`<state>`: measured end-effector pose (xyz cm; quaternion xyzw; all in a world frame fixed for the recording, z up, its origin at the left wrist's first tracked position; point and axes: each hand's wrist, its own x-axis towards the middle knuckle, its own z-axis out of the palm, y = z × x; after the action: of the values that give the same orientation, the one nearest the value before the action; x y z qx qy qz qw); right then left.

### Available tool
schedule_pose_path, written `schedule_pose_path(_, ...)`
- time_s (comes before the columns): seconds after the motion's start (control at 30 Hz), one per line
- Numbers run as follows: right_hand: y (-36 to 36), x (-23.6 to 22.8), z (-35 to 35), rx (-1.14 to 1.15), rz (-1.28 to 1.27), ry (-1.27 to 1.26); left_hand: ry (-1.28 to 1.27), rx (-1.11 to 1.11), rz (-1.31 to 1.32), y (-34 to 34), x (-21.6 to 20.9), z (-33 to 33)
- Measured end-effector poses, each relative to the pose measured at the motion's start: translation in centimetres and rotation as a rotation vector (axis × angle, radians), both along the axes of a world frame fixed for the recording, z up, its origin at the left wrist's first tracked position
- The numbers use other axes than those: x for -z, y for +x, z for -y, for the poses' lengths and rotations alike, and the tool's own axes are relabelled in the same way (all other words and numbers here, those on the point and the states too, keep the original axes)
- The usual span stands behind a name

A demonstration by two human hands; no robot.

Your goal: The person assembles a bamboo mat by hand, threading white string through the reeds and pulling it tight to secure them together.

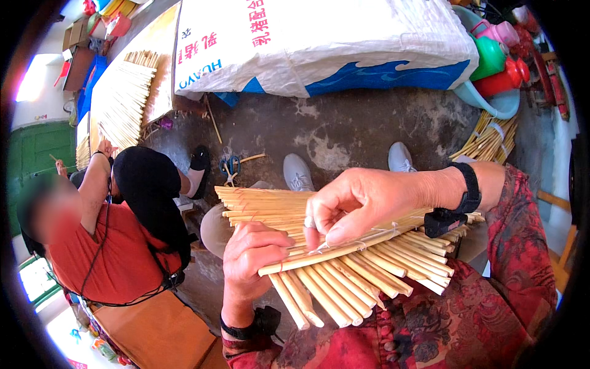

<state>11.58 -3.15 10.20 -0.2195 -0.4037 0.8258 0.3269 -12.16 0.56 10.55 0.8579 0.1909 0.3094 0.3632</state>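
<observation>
A mat of pale peeled sticks (344,289) lies across my lap, its sticks fanned out side by side. One long stick (350,246) crosses over them, and bits of thin white thread show along it. My left hand (255,249) is closed around the left end of this crosspiece and the sticks beneath. Just above the crosspiece, my right hand (362,203) has thumb and fingers bent into a pinch. Whatever lies between its fingertips is too small to make out. A ring is on one finger, and a black strap circles each wrist.
Blue-handled scissors (230,166) lie on the floor beyond the mat. A person in red (117,252) sits at my left near another stick mat (126,98). A white woven sack (332,43) covers the surface ahead. Bundled sticks (488,138) and a basin (507,104) stand right.
</observation>
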Motion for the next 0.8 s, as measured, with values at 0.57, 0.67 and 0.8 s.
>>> schedule_pose_path(0.57,-0.7,-3.4,0.3,0.086,0.271,0.166,0.006,0.051,-0.013,0.0,0.2,-0.1)
schedule_pose_path(0.67,0.1,-3.7,-0.6,0.06,0.295,-0.127,0.009,0.039,-0.016,0.1,-0.2,-0.2)
schedule_pose_path(0.8,2.9,-3.4,-1.5,0.237,0.389,0.009,0.023,0.006,-0.02,-1.1,-0.2,0.5)
